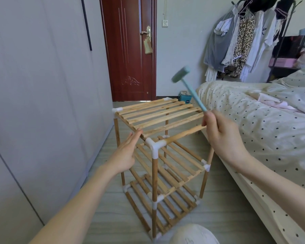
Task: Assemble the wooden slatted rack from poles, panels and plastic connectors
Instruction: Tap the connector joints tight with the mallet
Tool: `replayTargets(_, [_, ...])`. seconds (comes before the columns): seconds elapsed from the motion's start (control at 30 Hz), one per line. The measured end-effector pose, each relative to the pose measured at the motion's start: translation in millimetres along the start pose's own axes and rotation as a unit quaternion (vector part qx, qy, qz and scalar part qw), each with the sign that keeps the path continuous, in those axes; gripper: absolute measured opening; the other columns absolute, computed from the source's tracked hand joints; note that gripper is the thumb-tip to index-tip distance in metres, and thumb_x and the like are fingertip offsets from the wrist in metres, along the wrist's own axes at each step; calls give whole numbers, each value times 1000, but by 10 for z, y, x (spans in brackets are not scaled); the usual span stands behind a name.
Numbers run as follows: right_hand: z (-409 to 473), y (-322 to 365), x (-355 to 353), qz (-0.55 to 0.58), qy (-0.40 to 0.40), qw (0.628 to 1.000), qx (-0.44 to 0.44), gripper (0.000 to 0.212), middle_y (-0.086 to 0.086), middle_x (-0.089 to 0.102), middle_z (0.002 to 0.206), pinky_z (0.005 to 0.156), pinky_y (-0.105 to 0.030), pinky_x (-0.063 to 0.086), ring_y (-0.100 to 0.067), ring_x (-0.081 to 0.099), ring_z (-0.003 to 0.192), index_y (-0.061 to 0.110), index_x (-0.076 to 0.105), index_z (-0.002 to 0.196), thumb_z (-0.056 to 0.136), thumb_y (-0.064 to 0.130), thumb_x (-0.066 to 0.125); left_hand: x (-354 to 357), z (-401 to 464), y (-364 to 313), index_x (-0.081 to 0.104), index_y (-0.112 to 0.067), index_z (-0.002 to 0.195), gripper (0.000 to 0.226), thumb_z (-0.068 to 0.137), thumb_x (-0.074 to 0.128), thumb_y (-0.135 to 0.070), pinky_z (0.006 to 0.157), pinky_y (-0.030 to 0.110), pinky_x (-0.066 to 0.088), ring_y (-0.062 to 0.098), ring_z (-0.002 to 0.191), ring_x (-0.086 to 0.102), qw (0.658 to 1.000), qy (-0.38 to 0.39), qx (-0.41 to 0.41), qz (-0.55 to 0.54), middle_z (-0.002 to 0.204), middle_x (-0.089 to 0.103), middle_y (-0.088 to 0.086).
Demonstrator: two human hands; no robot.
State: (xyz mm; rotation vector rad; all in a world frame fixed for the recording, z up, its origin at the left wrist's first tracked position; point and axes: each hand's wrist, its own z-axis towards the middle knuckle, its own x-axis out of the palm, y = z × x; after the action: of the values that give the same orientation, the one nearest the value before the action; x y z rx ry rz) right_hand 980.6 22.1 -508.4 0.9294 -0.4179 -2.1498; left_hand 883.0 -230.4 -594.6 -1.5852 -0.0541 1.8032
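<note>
A: Where is the rack (158,152)?
B: On the floor before you; your right hand (222,136) grips the raised mallet (180,74) above-right of the near corner connector (154,144).
A: And the left hand (126,152)?
B: Flat-fingered, just left of it.

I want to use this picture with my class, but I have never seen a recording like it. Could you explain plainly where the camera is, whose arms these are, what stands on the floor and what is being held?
There is no machine here. The single picture comes from a wide-angle camera worn on a person's head, looking forward and down, so the two bare arms belong to the wearer.

On the floor stands a wooden rack with three slatted shelves, its poles joined at the corners by white plastic connectors.

The left hand is open, its straight fingers reaching to the edge of the top slatted panel. The right hand grips the handle of a small pale-green mallet, raised above the rack and blurred.

Around it: a bed on the right, a red-brown door behind, and clothes on a stand.
</note>
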Motion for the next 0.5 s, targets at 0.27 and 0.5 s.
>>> replayTargets(0.27, [-97,-99,21,20,-30,999,33,40,6,41,45,39,-18,30,-6,38,40,21,43,65,96,40,26,-18,10,-14,-8,-39,147,95,84,36,17,117,33,19,-6,131,-10,1000,0,-3,4,139,-15,-27])
replayTargets(0.5, [-141,-154,111,12,-18,999,34,46,4,41,45,43,-19,34,-9,40,40,16,47,66,94,45,27,-20,24,0,-7,-42,147,96,84,37,17,117,29,11,-7,130,-10,1000,-2,-6,-4,144,-11,-25])
